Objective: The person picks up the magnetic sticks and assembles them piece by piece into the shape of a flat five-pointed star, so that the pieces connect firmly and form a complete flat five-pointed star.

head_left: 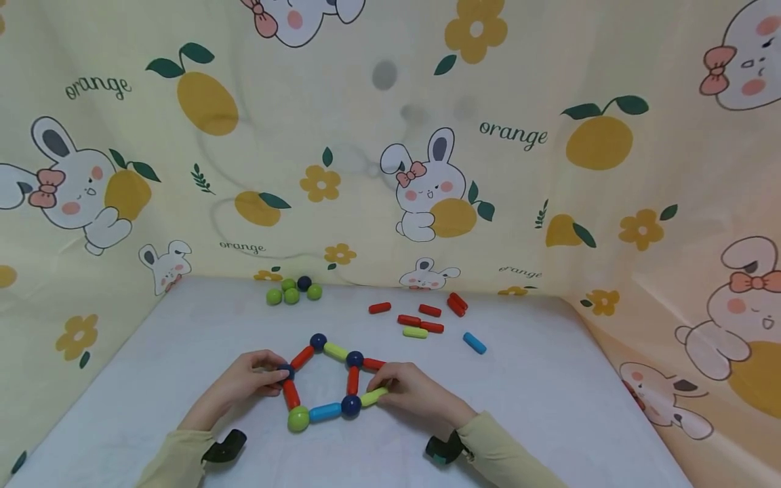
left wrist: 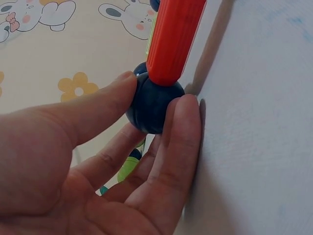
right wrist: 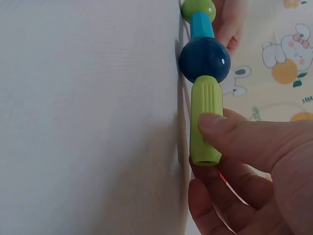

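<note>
- Head view: the white tabletop point(head_left: 549, 400) spreads to both sides of the fingers, meeting the patterned cloth point(head_left: 518, 196) at its left, right and back edges, all well apart from the hands.
- The left hand point(head_left: 247, 376) holds a dark blue ball point(head_left: 285, 371), the left corner of a five-sided ring point(head_left: 353, 381) of rods and balls lying between the two hands.
- The right hand point(head_left: 417, 393) pinches a lime rod point(head_left: 372, 397); its other end meets the ring's lower right ball point(head_left: 350, 406), left of the fingertips.
- The lime rod's long axis slants up and rightward from that ball into the fingers. Just above, a red rod point(head_left: 373, 364) points right from the ring's upper right corner toward the same hand.
- Beyond the right fingers lie loose rods point(head_left: 410, 320); beyond the left, a cluster of balls point(head_left: 291, 296).
- Left wrist view: thumb and fingers clamp the dark blue ball between them; a red stick point(left wrist: 176, 41) rises from it, leaning right, away from the fingertips. The tabletop runs just beside the fingers.
- Right wrist view: the thumb presses on the lime rod, other fingers behind it. The rod stands nearly upright in view, its balled end above the thumb, its bare end below.
</note>
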Demonstrator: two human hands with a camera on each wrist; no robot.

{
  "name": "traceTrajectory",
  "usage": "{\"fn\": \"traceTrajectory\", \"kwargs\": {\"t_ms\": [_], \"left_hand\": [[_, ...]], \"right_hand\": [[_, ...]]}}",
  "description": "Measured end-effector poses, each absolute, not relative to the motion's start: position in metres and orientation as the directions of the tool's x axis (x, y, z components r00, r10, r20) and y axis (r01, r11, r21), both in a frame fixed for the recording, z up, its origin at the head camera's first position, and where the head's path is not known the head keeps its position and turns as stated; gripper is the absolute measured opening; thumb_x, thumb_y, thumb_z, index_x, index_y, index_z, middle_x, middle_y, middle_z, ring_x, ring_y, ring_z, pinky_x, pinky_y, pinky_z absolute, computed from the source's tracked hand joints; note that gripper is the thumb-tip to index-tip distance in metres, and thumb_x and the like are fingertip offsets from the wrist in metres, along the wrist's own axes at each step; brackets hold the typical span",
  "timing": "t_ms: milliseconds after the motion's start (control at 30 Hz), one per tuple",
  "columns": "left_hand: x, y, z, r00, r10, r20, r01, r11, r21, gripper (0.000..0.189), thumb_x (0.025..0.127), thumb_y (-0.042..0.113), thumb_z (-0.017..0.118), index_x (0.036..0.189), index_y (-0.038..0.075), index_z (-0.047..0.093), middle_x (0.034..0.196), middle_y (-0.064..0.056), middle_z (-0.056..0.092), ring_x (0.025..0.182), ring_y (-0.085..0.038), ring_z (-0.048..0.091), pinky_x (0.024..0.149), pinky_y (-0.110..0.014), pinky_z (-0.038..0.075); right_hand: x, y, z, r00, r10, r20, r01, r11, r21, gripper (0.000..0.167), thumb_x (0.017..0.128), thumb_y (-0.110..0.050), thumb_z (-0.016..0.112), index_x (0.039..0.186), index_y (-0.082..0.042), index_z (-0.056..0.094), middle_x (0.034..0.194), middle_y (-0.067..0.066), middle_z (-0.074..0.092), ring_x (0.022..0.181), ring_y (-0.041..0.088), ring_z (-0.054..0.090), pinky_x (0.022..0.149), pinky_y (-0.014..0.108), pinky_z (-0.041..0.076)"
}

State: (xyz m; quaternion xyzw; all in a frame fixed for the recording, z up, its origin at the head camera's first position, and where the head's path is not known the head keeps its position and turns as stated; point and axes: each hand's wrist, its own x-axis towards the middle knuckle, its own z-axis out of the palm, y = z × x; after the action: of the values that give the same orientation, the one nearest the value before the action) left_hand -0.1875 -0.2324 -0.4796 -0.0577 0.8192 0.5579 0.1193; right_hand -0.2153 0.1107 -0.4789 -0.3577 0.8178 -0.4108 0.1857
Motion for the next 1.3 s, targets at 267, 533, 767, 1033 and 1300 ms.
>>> {"fn": "traceTrajectory", "kwargs": {"t_ms": [267,533,767,1033,1300], "left_hand": [[-0.1869,-0.2328,-0.4791,-0.965,0.037,-0.261,-0.228,0.378,0.897,0.03,0.086,0.011,0.071,0.112,-0.001,0.062,0.099,-0.013,0.06,0.072,-0.022,0.063,0.069,-0.035,0.057],[-0.1849,-0.2315,-0.4771,-0.966,0.041,-0.257,-0.223,0.377,0.899,0.03,0.086,0.011,0.071,0.113,-0.001,0.062,0.098,-0.012,0.061,0.073,-0.022,0.063,0.07,-0.035,0.057],[-0.1833,-0.2303,-0.4769,-0.966,0.033,-0.258,-0.227,0.379,0.897,0.031,0.086,0.012,0.072,0.112,-0.001,0.062,0.098,-0.012,0.06,0.072,-0.022,0.063,0.069,-0.035,0.057],[-0.1822,-0.2292,-0.4768,-0.967,0.028,-0.253,-0.224,0.381,0.897,0.031,0.086,0.012,0.072,0.111,-0.002,0.062,0.097,-0.012,0.06,0.072,-0.022,0.063,0.069,-0.034,0.057],[-0.1828,-0.2287,-0.4756,-0.969,0.022,-0.247,-0.219,0.391,0.894,0.03,0.085,0.013,0.073,0.11,-0.001,0.063,0.096,-0.011,0.061,0.072,-0.021,0.063,0.069,-0.034,0.057]], "right_hand": [[-0.2181,0.1083,-0.4777,-0.695,-0.719,0.023,-0.459,0.419,-0.783,0.023,0.089,-0.007,0.067,0.109,-0.018,0.07,0.102,-0.013,0.062,0.092,0.009,0.056,0.084,0.026,0.049],[-0.2213,0.1061,-0.4742,-0.685,-0.727,0.04,-0.483,0.412,-0.773,0.024,0.089,-0.005,0.066,0.11,-0.017,0.069,0.103,-0.012,0.062,0.094,0.009,0.056,0.086,0.025,0.049],[-0.2211,0.1062,-0.4743,-0.706,-0.708,0.018,-0.454,0.432,-0.779,0.025,0.088,-0.004,0.068,0.11,-0.015,0.069,0.102,-0.011,0.063,0.092,0.012,0.057,0.084,0.024,0.049],[-0.2221,0.1077,-0.4765,-0.726,-0.688,-0.029,-0.406,0.462,-0.789,0.025,0.088,-0.004,0.068,0.109,-0.017,0.07,0.1,-0.011,0.063,0.091,0.009,0.057,0.082,0.024,0.049],[-0.2225,0.1116,-0.475,-0.741,-0.67,-0.048,-0.377,0.474,-0.796,0.024,0.088,-0.008,0.069,0.11,-0.016,0.07,0.098,-0.011,0.064,0.09,0.009,0.058,0.081,0.026,0.049]]}}
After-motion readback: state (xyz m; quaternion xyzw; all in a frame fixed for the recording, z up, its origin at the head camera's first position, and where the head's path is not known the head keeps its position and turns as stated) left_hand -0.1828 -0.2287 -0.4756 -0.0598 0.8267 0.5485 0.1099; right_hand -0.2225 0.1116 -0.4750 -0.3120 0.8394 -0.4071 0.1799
